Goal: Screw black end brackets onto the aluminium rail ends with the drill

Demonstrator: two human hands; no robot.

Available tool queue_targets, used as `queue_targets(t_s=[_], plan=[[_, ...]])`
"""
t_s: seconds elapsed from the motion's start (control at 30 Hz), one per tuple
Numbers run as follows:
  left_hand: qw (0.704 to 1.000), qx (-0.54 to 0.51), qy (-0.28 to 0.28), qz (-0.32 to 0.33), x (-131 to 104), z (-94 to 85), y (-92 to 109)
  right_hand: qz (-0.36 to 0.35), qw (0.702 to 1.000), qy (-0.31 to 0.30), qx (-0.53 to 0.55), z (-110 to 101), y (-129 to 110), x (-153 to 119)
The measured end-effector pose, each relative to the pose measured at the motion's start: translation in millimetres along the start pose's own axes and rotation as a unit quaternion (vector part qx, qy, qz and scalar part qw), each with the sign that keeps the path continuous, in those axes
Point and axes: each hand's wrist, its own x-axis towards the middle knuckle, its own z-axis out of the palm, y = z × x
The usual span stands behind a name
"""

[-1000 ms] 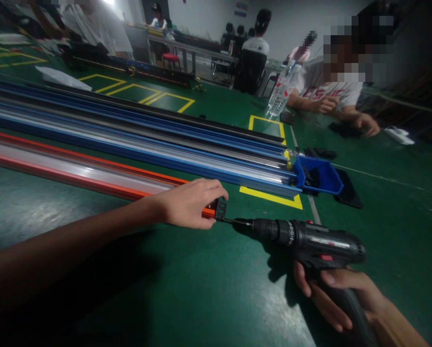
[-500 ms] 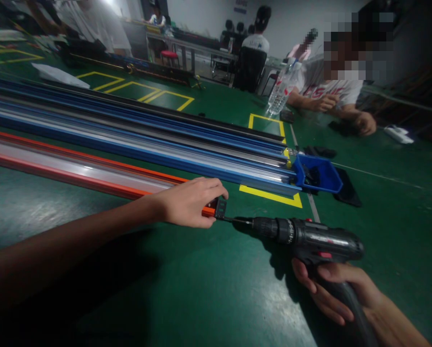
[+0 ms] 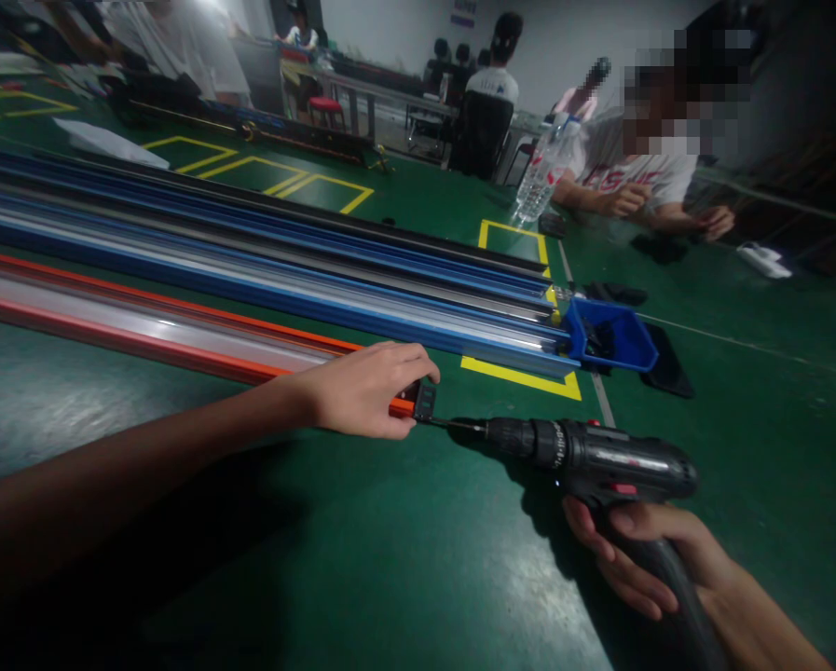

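Observation:
My left hand [image 3: 368,391] is closed over the near end of a long orange-red rail [image 3: 180,331] with a pale inner face. A small black end cap [image 3: 424,401] with slots sits at that end, beside my fingertips. In my right hand [image 3: 641,559] is a black cordless drill [image 3: 599,457] with red buttons, held by its grip. Its long thin bit [image 3: 452,425] points left and reaches the lower edge of the end cap. Whether the tip sits in a screw is too small to tell.
Several blue and black rails [image 3: 284,270] lie behind the orange one. At their right end stands a blue bin [image 3: 620,335] with small dark parts, beside a dark flat object [image 3: 671,368]. Plastic bottles [image 3: 543,172] stand farther back. A person [image 3: 655,186] sits across the green table [image 3: 404,540].
The drill's work light now glows faintly below the chuck. My hands and the rail hold nearly the same place. The person across has raised one hand.

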Motion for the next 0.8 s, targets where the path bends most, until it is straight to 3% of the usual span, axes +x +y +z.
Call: queue_targets(t_s=[0.8], plan=[[1.000, 0.000, 0.003, 0.004, -0.4, -0.4, 0.1, -0.003, 1.000, 0.000, -0.011, -1.2, 2.2, 1.4]])
